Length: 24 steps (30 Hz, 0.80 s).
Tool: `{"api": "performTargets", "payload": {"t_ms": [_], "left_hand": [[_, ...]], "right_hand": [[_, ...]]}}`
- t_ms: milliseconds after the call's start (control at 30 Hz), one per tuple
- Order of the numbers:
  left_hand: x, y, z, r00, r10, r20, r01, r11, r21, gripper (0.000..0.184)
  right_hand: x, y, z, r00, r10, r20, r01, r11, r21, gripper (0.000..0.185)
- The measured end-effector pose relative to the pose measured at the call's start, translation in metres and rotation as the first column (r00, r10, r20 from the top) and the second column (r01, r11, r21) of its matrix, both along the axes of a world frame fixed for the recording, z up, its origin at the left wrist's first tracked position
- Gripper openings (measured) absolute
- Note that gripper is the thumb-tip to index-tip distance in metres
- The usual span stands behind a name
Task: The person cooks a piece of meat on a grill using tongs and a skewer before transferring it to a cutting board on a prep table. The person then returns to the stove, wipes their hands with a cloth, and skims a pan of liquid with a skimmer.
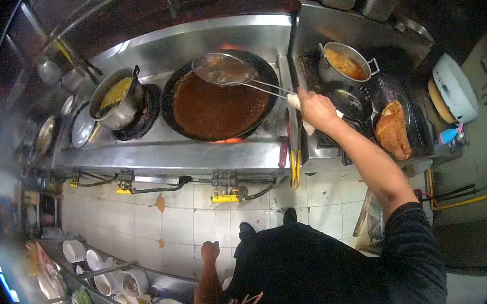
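My right hand [317,108] is closed on the handle of a round wire strainer [224,68], with a white cloth [294,101] at the grip. The strainer's bowl lies over the upper right part of a large black wok [169,109] holding reddish-brown liquid; whether it touches the liquid is hard to tell. Orange flame glows at the wok's lower and upper edges. Away from the stove, my left hand [209,251] hangs low over the tiled floor, fingers curled, with nothing visible in it.
On the left burner sits a pot [110,115] of yellowish liquid. At the right stand a pot of orange food [346,63] and a large browned piece of food [394,130]. Red and yellow-handled tools [295,167] hang at the stove's front. Dishes [132,282] fill a lower-left counter.
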State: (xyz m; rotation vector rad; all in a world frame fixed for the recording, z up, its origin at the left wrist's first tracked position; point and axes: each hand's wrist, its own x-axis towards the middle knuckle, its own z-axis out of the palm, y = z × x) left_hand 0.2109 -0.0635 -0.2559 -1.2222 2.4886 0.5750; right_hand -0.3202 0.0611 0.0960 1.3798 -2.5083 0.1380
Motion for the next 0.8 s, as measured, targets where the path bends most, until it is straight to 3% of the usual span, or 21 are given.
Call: {"api": "performTargets", "payload": {"t_ms": [100,167,200,300,367,433,500,567,633,700,800], "left_hand": [[0.008,-0.016,-0.041,0.974,-0.224,0.043,0.226,0.973,-0.05,0.043],[0.002,-0.014,-0.026,0.979,-0.202,0.015,0.203,0.978,-0.047,0.042],[-0.003,-0.011,-0.013,0.981,-0.192,0.001,0.192,0.98,-0.045,0.042],[-0.008,-0.011,-0.015,0.999,0.029,0.014,-0.029,0.999,-0.012,0.041],[-0.005,-0.014,-0.014,0.999,-0.015,0.036,0.014,1.0,0.009,0.04],[0.015,-0.024,-0.051,0.997,0.053,-0.054,-0.041,0.98,0.192,0.034],[0.023,-0.023,-0.047,0.953,-0.3,0.047,0.303,0.95,-0.074,0.025],[0.022,-0.022,-0.019,0.938,-0.338,0.073,0.339,0.941,-0.003,0.017],[0.058,-0.036,-0.072,0.92,-0.255,-0.297,0.271,0.962,0.014,0.014],[0.035,-0.026,-0.02,0.83,-0.554,0.068,0.55,0.791,-0.267,0.01],[0.041,-0.058,-0.073,0.759,-0.649,0.058,0.645,0.735,-0.21,0.009]], "right_hand": [[0.028,0.004,0.019,0.998,0.05,0.048,-0.051,0.999,0.019,0.024],[0.044,0.006,0.024,0.994,0.101,0.049,-0.101,0.995,-0.005,0.025],[0.048,0.006,0.024,0.987,0.049,0.154,-0.058,0.997,0.054,0.039],[0.061,0.009,0.012,0.994,0.099,0.048,-0.097,0.995,-0.024,0.027],[0.056,0.014,-0.021,0.989,0.042,0.141,-0.044,0.999,0.009,0.031],[0.059,0.024,-0.027,0.987,0.024,0.157,-0.03,0.999,0.033,0.027],[0.055,0.036,-0.028,0.984,0.076,0.162,-0.069,0.996,-0.052,0.023],[0.057,0.05,-0.013,0.974,0.012,0.226,-0.006,1.0,-0.028,0.023],[0.049,0.065,-0.009,0.96,-0.088,0.265,0.114,0.99,-0.084,0.022],[0.039,0.083,-0.002,0.935,-0.159,0.316,0.222,0.96,-0.172,0.021],[0.021,0.11,0.024,0.869,-0.24,0.433,0.398,0.858,-0.324,0.018]]}}
